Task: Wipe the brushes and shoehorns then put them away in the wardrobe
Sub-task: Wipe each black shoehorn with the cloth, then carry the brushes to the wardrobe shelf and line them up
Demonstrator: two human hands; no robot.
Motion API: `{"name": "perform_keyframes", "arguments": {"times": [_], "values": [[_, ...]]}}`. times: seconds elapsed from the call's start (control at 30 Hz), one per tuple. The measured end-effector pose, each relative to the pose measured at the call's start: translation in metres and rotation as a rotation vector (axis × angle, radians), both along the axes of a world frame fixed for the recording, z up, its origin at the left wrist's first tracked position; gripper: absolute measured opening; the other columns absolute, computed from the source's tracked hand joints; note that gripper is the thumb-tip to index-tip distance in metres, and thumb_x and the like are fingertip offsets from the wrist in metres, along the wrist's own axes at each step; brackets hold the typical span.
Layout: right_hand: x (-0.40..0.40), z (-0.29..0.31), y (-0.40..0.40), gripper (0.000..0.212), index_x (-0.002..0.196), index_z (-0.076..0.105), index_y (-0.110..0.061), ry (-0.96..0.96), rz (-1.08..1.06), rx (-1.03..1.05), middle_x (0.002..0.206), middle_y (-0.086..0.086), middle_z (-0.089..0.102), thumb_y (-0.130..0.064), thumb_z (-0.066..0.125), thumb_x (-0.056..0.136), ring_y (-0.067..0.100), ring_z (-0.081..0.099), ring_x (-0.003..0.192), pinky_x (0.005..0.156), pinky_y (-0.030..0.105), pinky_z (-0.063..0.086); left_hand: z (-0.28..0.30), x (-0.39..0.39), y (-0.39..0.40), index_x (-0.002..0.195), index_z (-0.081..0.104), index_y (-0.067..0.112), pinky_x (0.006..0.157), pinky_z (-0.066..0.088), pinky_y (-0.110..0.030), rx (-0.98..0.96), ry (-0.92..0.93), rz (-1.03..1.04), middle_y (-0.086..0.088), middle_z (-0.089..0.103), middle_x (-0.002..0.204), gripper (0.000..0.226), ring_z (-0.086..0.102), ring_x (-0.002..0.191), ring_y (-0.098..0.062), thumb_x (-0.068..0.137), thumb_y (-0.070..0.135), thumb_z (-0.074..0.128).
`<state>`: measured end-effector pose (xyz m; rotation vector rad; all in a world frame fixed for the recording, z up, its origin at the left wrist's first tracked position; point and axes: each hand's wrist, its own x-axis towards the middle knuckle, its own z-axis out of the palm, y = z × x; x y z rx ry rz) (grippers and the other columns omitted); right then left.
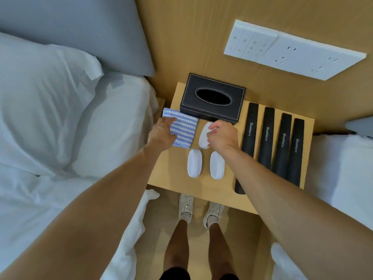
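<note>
On the wooden bedside table (171, 174) lie three white oval brushes and several black shoehorns (266, 138) labelled "Shoehorn". My right hand (222, 136) curls its fingers round the far white brush (202, 138). The other two brushes (194, 163) (217, 165) lie side by side nearer the front edge. My left hand (161, 134) rests on the left part of a folded blue-and-white striped cloth (185, 128), fingers fairly straight. The shoehorns lie in a row on the right; my right forearm covers the near end of the leftmost one.
A black tissue box (212, 98) stands at the back of the table against the wooden wall. A white socket panel (292, 51) is on that wall. Beds with white linen flank the table on both sides (60, 128) (343, 168). My feet (199, 211) stand below the table's front edge.
</note>
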<state>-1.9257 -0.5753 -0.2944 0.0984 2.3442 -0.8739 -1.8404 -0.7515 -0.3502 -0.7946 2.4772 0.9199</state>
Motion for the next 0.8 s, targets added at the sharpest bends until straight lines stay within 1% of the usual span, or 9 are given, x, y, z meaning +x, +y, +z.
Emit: {"name": "perform_keyframes", "arguments": {"times": [0.07,0.13,0.23,0.37,0.5,0.57,0.63,0.7,0.8], "values": [[0.000,-0.001,0.009,0.021,0.105,0.069,-0.015,0.049,0.006,0.018,0.113,0.009,0.068,-0.003,0.063,0.089,0.029,0.068,0.099,0.086,0.044,0.059,-0.008,-0.001,0.007,0.147,0.036,0.028,0.107,0.042,-0.042,-0.066,-0.053,-0.129,-0.005,0.025,0.156,0.057,0.037,0.136,-0.030,0.095,0.023,0.058],[-0.001,-0.002,0.018,0.020,0.102,0.070,-0.016,0.071,-0.006,0.026,0.110,0.006,0.068,-0.003,0.062,0.090,0.025,0.067,0.098,0.084,0.041,0.060,-0.011,-0.001,0.012,0.149,0.030,0.035,0.107,0.040,-0.042,-0.211,-0.125,-0.197,-0.004,0.017,0.159,0.059,0.029,0.140,-0.030,0.096,0.029,0.056],[-0.002,-0.004,0.032,0.020,0.105,0.070,-0.017,0.095,0.014,0.051,0.110,0.002,0.067,-0.006,0.062,0.091,0.019,0.064,0.099,0.080,0.033,0.059,-0.015,-0.003,0.024,0.148,0.028,0.038,0.109,0.036,-0.043,-0.394,-0.075,-0.288,-0.006,0.017,0.157,0.063,0.024,0.141,-0.031,0.095,0.029,0.060],[-0.005,-0.008,0.044,0.019,0.107,0.070,-0.018,0.079,-0.039,0.069,0.111,0.004,0.068,-0.008,0.062,0.093,0.026,0.068,0.098,0.084,0.037,0.060,-0.021,-0.009,0.040,0.148,0.032,0.035,0.104,0.042,-0.043,-0.364,-0.046,-0.357,-0.006,0.024,0.149,0.067,0.031,0.132,-0.030,0.091,0.019,0.064],[-0.007,-0.010,0.051,0.020,0.109,0.069,-0.016,0.064,-0.071,0.082,0.112,0.005,0.068,-0.007,0.063,0.092,0.026,0.068,0.099,0.085,0.038,0.060,-0.019,-0.016,0.048,0.148,0.034,0.036,0.104,0.045,-0.041,-0.351,-0.059,-0.434,-0.005,0.028,0.147,0.067,0.034,0.130,-0.029,0.091,0.019,0.065],[-0.009,-0.010,0.053,0.021,0.110,0.069,-0.016,0.047,-0.090,0.082,0.113,0.005,0.067,-0.006,0.065,0.091,0.024,0.066,0.100,0.080,0.034,0.060,-0.016,-0.018,0.049,0.148,0.033,0.036,0.103,0.047,-0.041,-0.330,-0.056,-0.437,-0.005,0.029,0.147,0.067,0.035,0.131,-0.028,0.091,0.017,0.064],[-0.011,-0.012,0.054,0.023,0.109,0.068,-0.017,0.023,-0.119,0.081,0.113,0.003,0.066,-0.006,0.066,0.090,0.018,0.062,0.097,0.064,0.021,0.051,-0.011,-0.022,0.050,0.147,0.037,0.031,0.099,0.049,-0.040,-0.292,-0.016,-0.365,-0.005,0.035,0.144,0.065,0.038,0.129,-0.028,0.091,0.012,0.063],[-0.014,-0.012,0.053,0.024,0.111,0.067,-0.018,-0.012,-0.154,0.071,0.114,0.002,0.064,-0.006,0.065,0.090,0.016,0.057,0.094,0.057,0.017,0.040,-0.004,-0.030,0.053,0.139,0.049,0.023,0.094,0.052,-0.040,-0.231,0.070,-0.190,-0.006,0.050,0.136,0.050,0.048,0.123,-0.027,0.092,0.011,0.058],[-0.019,-0.014,0.051,0.029,0.119,0.061,-0.016,-0.099,-0.259,0.034,0.119,0.007,0.061,-0.009,0.063,0.091,0.019,0.055,0.095,0.067,0.025,0.045,0.008,-0.045,0.065,0.122,0.059,0.017,0.085,0.055,-0.037,-0.024,0.102,0.143,-0.008,0.065,0.117,0.030,0.061,0.106,-0.027,0.095,0.030,0.059]]}}
